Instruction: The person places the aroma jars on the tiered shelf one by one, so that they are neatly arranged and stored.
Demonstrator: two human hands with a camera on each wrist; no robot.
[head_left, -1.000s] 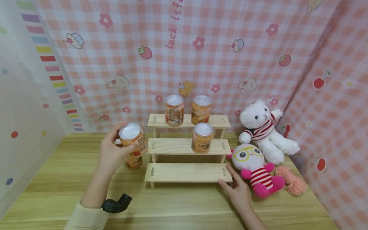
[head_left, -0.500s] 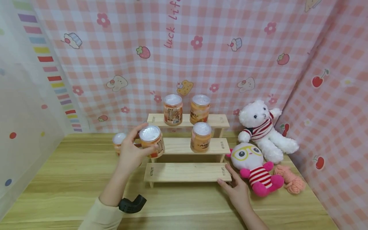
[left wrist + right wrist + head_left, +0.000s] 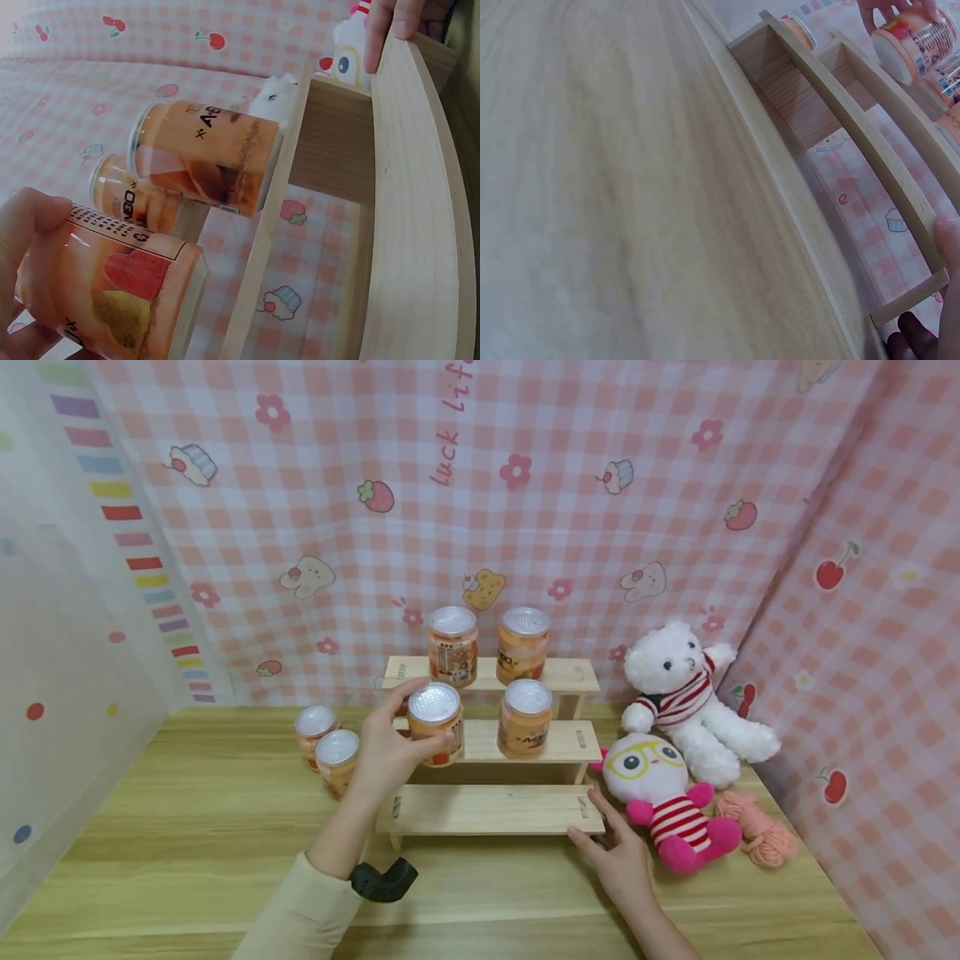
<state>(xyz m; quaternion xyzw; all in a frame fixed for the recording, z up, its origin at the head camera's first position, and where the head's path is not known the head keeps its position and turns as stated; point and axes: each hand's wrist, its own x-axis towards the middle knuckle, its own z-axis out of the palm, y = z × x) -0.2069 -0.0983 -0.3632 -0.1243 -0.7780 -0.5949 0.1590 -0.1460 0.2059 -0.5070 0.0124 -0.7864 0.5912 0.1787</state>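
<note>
My left hand [image 3: 386, 756] grips a fruit can [image 3: 437, 731] with a silvery lid and orange label, thumb across its front. That can is at the left part of the rack's middle step [image 3: 480, 743]; in the left wrist view the same can [image 3: 112, 281] leans, its base near the step's edge. Another can [image 3: 525, 727] stands upright to its right on that step. On the top step are two more, a left can [image 3: 453, 652] and a right can [image 3: 522, 647]. My right hand [image 3: 622, 856] holds the right end of the wooden rack's lowest step [image 3: 487, 810].
Left of the rack, a rear can [image 3: 311, 727] and a front can [image 3: 336, 756] stand on the wooden table [image 3: 165, 827]. To the right are a white teddy bear [image 3: 686, 693], a pink-and-white plush toy [image 3: 675, 810] and peach yarn [image 3: 759, 831]. A checked curtain [image 3: 570, 510] hangs behind.
My left hand has carried the can rightward from beside the rack to the middle step, uncovering the two cans on the table. My right hand stays on the lowest step.
</note>
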